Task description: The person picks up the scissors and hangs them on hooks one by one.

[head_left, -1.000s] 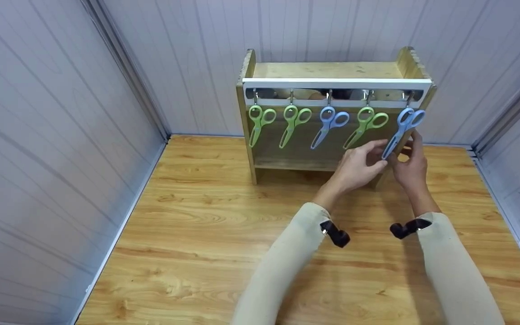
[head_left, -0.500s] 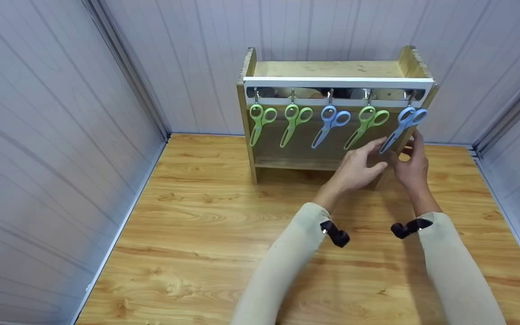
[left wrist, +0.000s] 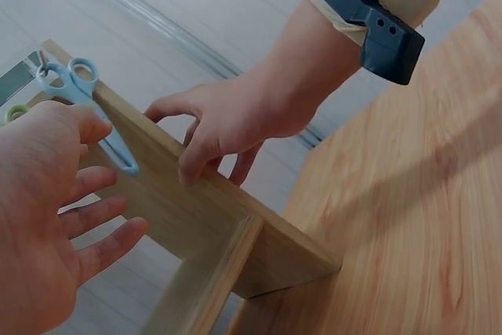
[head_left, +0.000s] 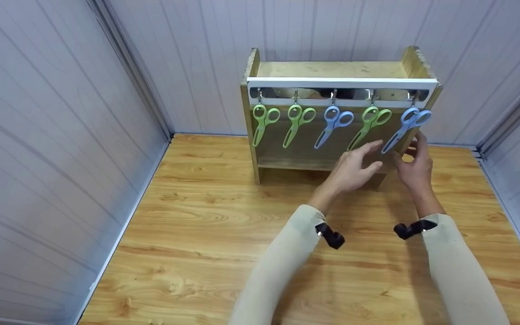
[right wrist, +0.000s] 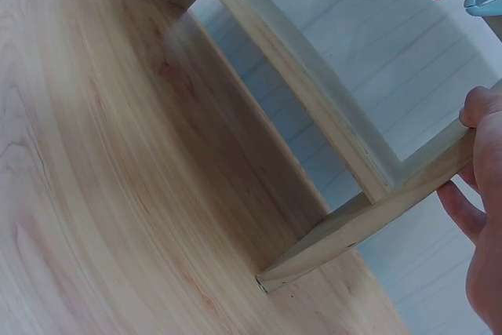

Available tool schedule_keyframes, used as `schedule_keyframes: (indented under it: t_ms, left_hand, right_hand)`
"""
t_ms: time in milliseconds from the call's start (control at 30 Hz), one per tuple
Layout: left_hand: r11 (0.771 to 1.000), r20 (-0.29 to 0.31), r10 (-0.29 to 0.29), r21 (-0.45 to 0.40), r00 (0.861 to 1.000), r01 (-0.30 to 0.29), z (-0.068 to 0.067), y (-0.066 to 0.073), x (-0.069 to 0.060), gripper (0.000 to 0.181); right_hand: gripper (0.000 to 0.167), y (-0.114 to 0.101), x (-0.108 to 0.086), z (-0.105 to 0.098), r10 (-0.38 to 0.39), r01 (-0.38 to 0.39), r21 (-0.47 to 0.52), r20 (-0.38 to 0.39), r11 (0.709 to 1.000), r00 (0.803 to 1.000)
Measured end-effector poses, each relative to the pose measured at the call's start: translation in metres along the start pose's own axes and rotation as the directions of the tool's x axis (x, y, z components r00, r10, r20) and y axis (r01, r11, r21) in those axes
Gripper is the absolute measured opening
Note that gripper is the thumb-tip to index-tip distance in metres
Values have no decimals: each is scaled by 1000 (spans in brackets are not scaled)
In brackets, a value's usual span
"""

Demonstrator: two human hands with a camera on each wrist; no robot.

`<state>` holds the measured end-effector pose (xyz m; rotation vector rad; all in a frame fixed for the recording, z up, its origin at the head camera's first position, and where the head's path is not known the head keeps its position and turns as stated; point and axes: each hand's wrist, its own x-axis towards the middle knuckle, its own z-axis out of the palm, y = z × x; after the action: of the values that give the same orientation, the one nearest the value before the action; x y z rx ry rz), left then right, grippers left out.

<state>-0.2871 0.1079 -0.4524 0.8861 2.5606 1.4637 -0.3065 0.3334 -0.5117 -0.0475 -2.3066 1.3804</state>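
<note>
Light blue scissors (head_left: 406, 126) hang by one finger loop at the right end of a row of hooks on a small wooden shelf (head_left: 332, 164). My left hand (head_left: 352, 169) is just below and left of their tip, thumb and fingers spread, holding nothing. In the left wrist view, that hand (left wrist: 47, 217) has its fingers relaxed, and a gap shows between them and the blade tip. My right hand (head_left: 415, 169) grips the shelf's right side board (left wrist: 227, 198), thumb on the front edge and fingers behind.
Green scissors (head_left: 368, 124), another blue pair (head_left: 332, 124) and two more green pairs, one of them the leftmost scissors (head_left: 264, 124), hang along the white hook rail (head_left: 341, 83). The shelf stands on a wood-grain table (head_left: 188, 253) near the panelled back wall (head_left: 206, 58).
The right-end blue scissors' tip has risen slightly away from my left thumb. My left hand has drawn back a little to the left. My right hand stays at the side board.
</note>
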Motion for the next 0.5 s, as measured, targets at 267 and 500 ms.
schedule_keyframes:
  t_ms: [267,500]
  left_hand:
    - [999,-6,26,37,1000,-26,-13,-8,-13,53]
    - [998,9,21,62,1000,-21,-24,-11,-24,52]
  right_hand:
    - [67,-5,-4,-2,-24,26,33,-58,999,998]
    - [48,-10,-7,0,-53,72,87,-209,994,977]
